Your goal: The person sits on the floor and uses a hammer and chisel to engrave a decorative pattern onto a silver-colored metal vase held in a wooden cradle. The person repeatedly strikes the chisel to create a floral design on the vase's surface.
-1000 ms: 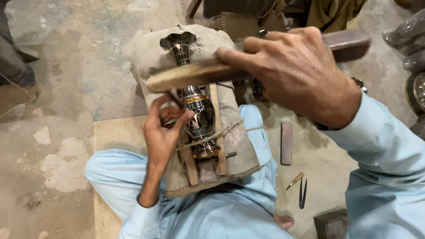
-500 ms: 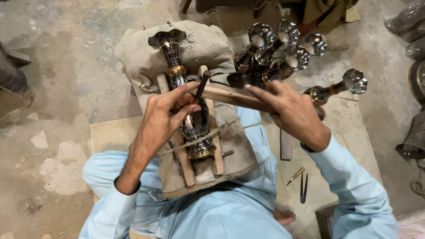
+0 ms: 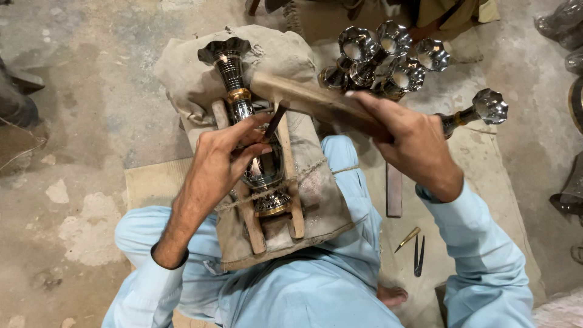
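A shiny metal vase (image 3: pixel 234 82) with a flared scalloped mouth lies lengthwise on a cloth-covered block (image 3: pixel 285 54), tied down between two wooden slats (image 3: pixel 296 206) by a cord. My left hand (image 3: pixel 234 152) rests on the vase's belly and pinches a thin dark chisel (image 3: pixel 275 119), which stands tilted on the metal. My right hand (image 3: pixel 410 143) grips a wooden mallet (image 3: pixel 303 97), whose head sits just above the chisel's top end.
Several finished metal vases (image 3: pixel 388 58) lie clustered at the back right, one more (image 3: pixel 480 109) beyond my right hand. A flat bar (image 3: pixel 395 191), a brass punch (image 3: pixel 408 239) and dark dividers (image 3: pixel 418 255) lie on the mat at the right. My knees flank the block.
My right hand came down from close to the camera and brought the mallet onto the chisel's top. My left hand stayed on the vase, keeping the chisel in place.
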